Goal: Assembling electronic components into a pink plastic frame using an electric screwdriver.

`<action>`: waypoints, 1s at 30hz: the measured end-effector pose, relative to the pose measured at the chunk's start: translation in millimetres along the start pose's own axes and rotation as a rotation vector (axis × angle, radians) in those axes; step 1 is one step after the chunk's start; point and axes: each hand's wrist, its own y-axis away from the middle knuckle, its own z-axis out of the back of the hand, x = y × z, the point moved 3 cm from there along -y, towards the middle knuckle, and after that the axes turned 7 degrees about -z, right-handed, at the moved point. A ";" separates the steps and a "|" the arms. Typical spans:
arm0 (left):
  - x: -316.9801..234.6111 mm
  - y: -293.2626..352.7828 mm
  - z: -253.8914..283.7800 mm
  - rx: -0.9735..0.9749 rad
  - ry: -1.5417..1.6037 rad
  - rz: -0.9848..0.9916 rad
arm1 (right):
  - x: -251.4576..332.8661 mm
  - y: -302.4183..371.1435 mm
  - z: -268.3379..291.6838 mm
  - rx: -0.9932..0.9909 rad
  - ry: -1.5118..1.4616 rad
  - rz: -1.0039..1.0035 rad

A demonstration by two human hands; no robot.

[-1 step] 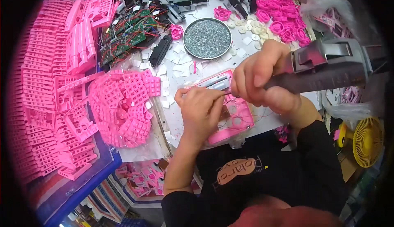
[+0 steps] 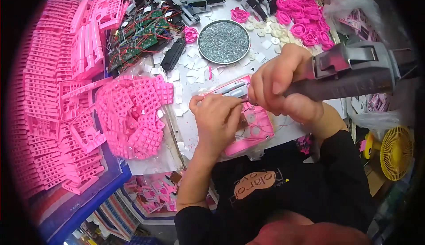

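My right hand [image 2: 285, 85] is wrapped round a grey electric screwdriver [image 2: 349, 79], held nearly level with its thin bit pointing left. Below it on the table lies an open pink plastic housing [image 2: 263, 123], with thin wires and a grey-white part [image 2: 237, 88] inside. My left hand [image 2: 217, 119] rests over the housing's left side, thumb and forefinger closed by the bit's tip. Whatever these fingers pinch is too small to make out. The hands hide much of the housing's middle.
A round dish of small screws [image 2: 223, 41] stands beyond the housing. Bagged pink keypads [image 2: 137, 116] and stacked pink frames [image 2: 48, 77] fill the left. Green circuit boards [image 2: 141, 41], pink rings [image 2: 305, 15] and white discs [image 2: 274, 34] lie behind. A yellow fan [image 2: 396, 153] stands right.
My right hand and the screwdriver have shifted very slightly to the left. The left hand and the housing look the same.
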 end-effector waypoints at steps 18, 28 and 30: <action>15.8 5.1 -16.1 0.110 -0.379 0.042 | -44.8 -19.8 32.4 -0.064 0.180 -0.072; 23.3 -10.4 -14.7 0.248 -0.153 0.101 | -64.2 -20.6 33.7 -0.005 0.577 -0.013; 36.2 -13.2 -15.5 0.266 0.044 0.192 | -56.4 -32.1 38.7 0.163 0.350 -0.277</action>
